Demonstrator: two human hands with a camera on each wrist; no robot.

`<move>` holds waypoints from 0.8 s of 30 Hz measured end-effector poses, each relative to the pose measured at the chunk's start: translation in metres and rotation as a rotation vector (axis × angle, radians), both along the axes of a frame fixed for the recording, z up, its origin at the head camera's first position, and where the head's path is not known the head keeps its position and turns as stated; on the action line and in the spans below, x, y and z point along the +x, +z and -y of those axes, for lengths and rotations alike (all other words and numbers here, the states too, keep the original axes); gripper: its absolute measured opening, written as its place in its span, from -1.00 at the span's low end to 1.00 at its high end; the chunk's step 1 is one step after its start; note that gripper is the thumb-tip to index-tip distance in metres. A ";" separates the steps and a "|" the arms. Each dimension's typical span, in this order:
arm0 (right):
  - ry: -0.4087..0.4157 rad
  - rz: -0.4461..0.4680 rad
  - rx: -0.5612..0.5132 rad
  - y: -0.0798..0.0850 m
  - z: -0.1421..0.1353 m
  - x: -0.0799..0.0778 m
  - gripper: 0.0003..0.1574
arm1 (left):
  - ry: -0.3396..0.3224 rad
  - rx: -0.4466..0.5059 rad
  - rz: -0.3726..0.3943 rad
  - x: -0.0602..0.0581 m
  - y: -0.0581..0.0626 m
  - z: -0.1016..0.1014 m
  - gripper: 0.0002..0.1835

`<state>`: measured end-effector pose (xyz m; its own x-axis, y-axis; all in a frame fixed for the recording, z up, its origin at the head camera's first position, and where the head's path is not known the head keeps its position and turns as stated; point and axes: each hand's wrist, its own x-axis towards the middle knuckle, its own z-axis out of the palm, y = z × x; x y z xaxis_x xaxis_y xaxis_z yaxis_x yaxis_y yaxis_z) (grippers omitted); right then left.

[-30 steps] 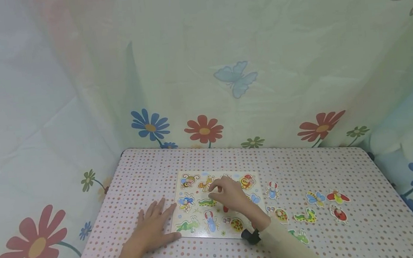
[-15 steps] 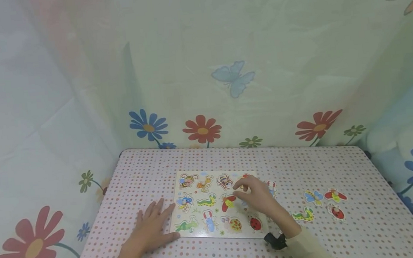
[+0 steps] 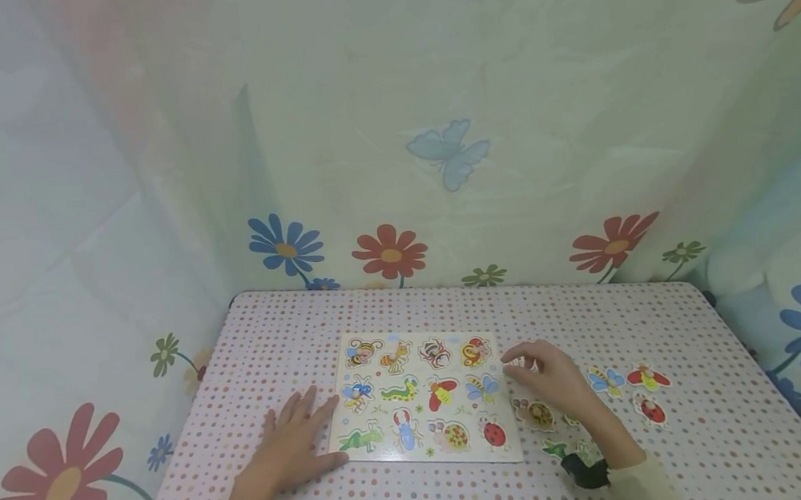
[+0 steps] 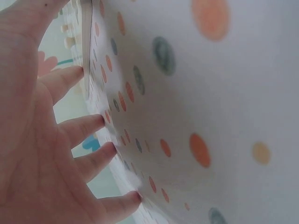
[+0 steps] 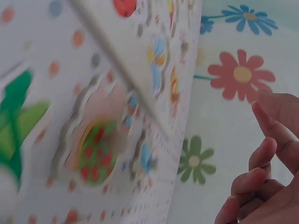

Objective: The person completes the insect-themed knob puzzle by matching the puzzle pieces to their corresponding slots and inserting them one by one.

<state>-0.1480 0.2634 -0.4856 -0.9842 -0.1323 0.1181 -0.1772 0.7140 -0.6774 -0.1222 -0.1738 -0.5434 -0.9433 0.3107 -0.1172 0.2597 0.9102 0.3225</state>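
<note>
A wooden insect puzzle board [image 3: 475,417] lies on the table, pictured with bugs. My left hand [image 3: 292,445] rests at its left edge, fingers spread; in the left wrist view the fingertips [image 4: 108,148] touch the dotted tabletop. My right hand [image 3: 553,376] hovers past the board's right edge, fingers loosely bent and holding nothing in the right wrist view. Beneath it lies a small blue-bodied beetle piece [image 5: 146,159], mostly hidden in the head view. Nearby are a spotted snail-like piece [image 3: 535,414] and a green grasshopper piece [image 3: 554,449], partly covered by the wrist camera.
Farther right lie a blue-winged insect piece [image 3: 606,381], a red-winged bug piece [image 3: 648,377] and a ladybird piece [image 3: 651,411]. The polka-dot table [image 3: 410,498] meets a flowered curtain [image 3: 331,128] at the back and sides.
My right hand has moved right, from above the middle of the board to the loose pieces beside it. The spider piece shows in the board's top row. My left hand has stayed put.
</note>
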 end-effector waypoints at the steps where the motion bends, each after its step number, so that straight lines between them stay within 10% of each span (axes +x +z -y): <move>1: -0.008 -0.001 -0.003 -0.001 -0.006 0.002 -0.80 | 0.001 0.002 0.000 0.000 0.000 0.000 0.05; 24: -0.169 0.179 0.055 -0.027 -0.089 0.045 -0.61 | 0.015 0.008 0.002 0.000 -0.002 -0.001 0.03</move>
<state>-0.1029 0.3528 -0.5129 -0.9974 0.0345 -0.0632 0.0672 0.7597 -0.6468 -0.1218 -0.1729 -0.5450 -0.9476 0.2973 -0.1171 0.2452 0.9115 0.3303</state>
